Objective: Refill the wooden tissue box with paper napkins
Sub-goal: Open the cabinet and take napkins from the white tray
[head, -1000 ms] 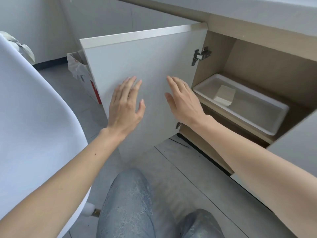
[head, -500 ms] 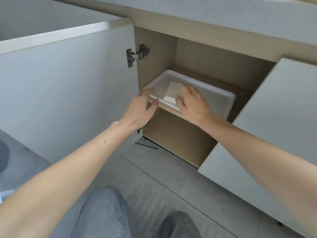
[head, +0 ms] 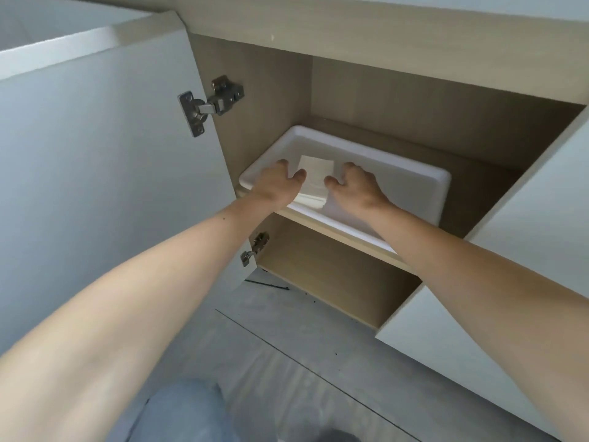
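- Left hand and right hand are both inside the white plastic bin, one on each side of the napkin stack.
- Grip: fingers curl down at the stack's left and right edges, thumbs toward each other over its near part. Whether they have actually clamped the stack, can't tell; fingertips are hidden behind the hands.
- Napkin stack lies flat in the left half of the bin, bin's right half bare.
- Bin sits on the cabinet shelf, left end close to the cabinet's left wall.
- Progress, my read: early. Napkins located and reached, not lifted out. Wooden tissue box is nowhere in view, so carrying and loading are all left.
- Surroundings: left cabinet door swung wide open, upper hinge and lower hinge exposed. Right cabinet door also open, angled toward the near right.
- Lower compartment under the shelf looks empty as far as visible.
- Obstacles: bin rim is in front of the stack, so the stack likely needs a lift up before pulling out. Headroom above looks ample. The right door stands close to the right forearm, a possible snag on withdrawal.
- Near: grey floor and the person's knees in jeans.
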